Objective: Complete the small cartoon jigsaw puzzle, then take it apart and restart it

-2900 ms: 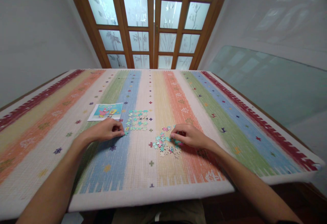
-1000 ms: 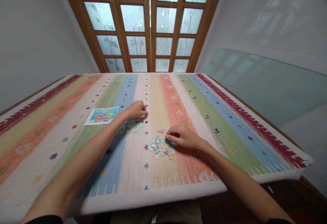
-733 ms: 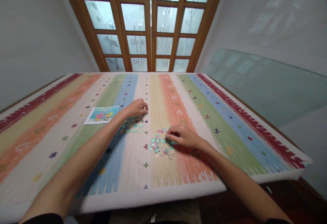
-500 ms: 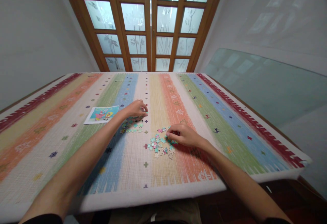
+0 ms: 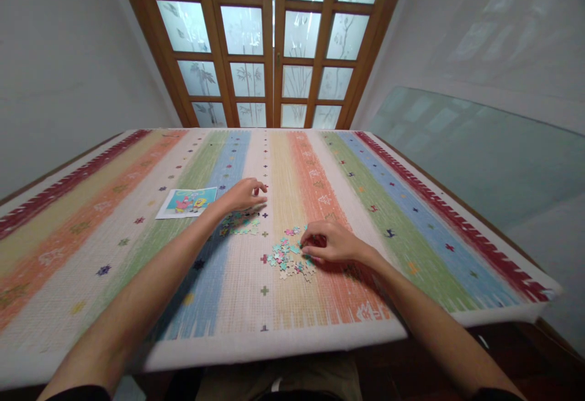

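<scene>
Left hand (image 5: 244,194), fingers spread loose and gripping nothing, hovered over the far edge of the laid-out puzzle pieces (image 5: 241,224); right hand (image 5: 329,242) pinched something in the loose pile (image 5: 289,257), too small to identify.

A picture card (image 5: 186,202) lies on the striped cloth (image 5: 411,224), before frosted glass doors (image 5: 269,41).

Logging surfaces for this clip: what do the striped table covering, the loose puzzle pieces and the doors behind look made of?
Striped covering: woven textile, matte, with a visible grid weave and a fringed-looking edge. Puzzle pieces: probably printed cardboard, thin and flat, too small to be sure. Doors: brown wood frames, slightly glossy, holding frosted glass panes with plant patterns.
</scene>
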`<state>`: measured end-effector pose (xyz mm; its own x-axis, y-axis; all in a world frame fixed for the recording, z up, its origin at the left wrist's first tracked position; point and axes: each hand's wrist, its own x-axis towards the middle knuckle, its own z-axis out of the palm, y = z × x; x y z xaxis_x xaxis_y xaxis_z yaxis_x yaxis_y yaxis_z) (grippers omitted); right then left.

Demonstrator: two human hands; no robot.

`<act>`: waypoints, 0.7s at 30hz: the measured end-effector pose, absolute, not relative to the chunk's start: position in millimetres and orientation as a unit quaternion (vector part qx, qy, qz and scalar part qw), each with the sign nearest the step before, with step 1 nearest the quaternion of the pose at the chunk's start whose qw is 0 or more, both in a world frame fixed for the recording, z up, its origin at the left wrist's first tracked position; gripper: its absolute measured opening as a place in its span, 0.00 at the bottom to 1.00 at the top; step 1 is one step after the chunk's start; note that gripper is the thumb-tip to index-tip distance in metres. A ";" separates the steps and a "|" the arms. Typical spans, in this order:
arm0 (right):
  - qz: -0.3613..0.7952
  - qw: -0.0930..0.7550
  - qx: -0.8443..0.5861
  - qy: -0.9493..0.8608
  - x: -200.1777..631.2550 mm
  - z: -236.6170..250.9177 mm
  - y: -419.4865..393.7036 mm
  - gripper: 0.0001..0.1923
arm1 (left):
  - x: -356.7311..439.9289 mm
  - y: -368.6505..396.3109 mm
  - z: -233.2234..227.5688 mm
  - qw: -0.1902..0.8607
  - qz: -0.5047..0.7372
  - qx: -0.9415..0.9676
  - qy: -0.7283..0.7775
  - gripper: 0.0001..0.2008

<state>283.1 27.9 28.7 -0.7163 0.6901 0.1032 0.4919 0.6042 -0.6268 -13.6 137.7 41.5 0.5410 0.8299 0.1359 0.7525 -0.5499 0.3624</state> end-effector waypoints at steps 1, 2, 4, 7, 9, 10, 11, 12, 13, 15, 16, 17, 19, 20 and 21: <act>0.290 0.168 -0.324 -0.885 282.7 28.4 27.0 0.03 | -12.0 130.7 42.1 0.133 0.151 0.869 0.453 0.12; 0.289 0.168 -0.311 -0.890 281.7 28.1 25.6 0.04 | -10.1 122.1 42.5 0.135 0.153 0.871 0.447 0.12; 0.291 0.170 -0.289 -0.896 277.9 27.0 21.4 0.05 | -5.3 100.8 42.6 0.156 0.160 0.883 0.413 0.11; 0.299 0.165 -0.272 -0.900 269.9 24.2 13.7 0.07 | 3.1 64.6 41.3 0.204 0.158 0.906 0.334 0.10; 0.294 0.154 -0.269 -0.904 266.0 22.2 10.2 0.10 | 8.8 43.4 39.7 0.233 0.141 0.915 0.297 0.08; 0.288 0.149 -0.270 -0.907 265.2 21.5 9.5 0.11 | 11.5 34.9 38.7 0.243 0.139 0.916 0.287 0.07; 0.281 0.145 -0.271 -0.909 265.5 21.1 9.5 0.11 | 14.1 27.9 37.4 0.251 0.138 0.915 0.283 0.07; 0.277 0.144 -0.272 -0.910 266.8 21.1 10.4 0.12 | 16.4 22.4 35.9 0.255 0.140 0.914 0.282 0.07; 0.275 0.141 -0.272 -0.911 269.0 21.4 11.8 0.12 | 18.4 18.1 34.2 0.258 0.142 0.913 0.282 0.07; 0.277 0.132 -0.271 -0.912 275.1 22.9 15.5 0.12 | 21.2 12.7 30.4 0.262 0.148 0.911 0.282 0.06; 0.277 0.127 -0.271 -0.913 278.4 23.9 17.4 0.12 | 22.0 10.9 28.4 0.263 0.151 0.910 0.283 0.05; 0.273 0.122 -0.272 -0.915 281.3 24.9 19.0 0.10 | 22.4 9.5 26.6 0.264 0.154 0.909 0.284 0.05; 0.262 0.121 -0.273 -0.918 285.2 26.7 21.0 0.07 | 22.5 6.9 23.5 0.264 0.161 0.906 0.290 0.05; 0.258 0.124 -0.273 -0.918 285.8 27.3 21.2 0.06 | 22.5 5.5 22.3 0.263 0.165 0.904 0.293 0.05; 0.257 0.128 -0.272 -0.918 285.5 27.7 20.9 0.05 | 22.6 4.0 21.3 0.260 0.171 0.903 0.296 0.05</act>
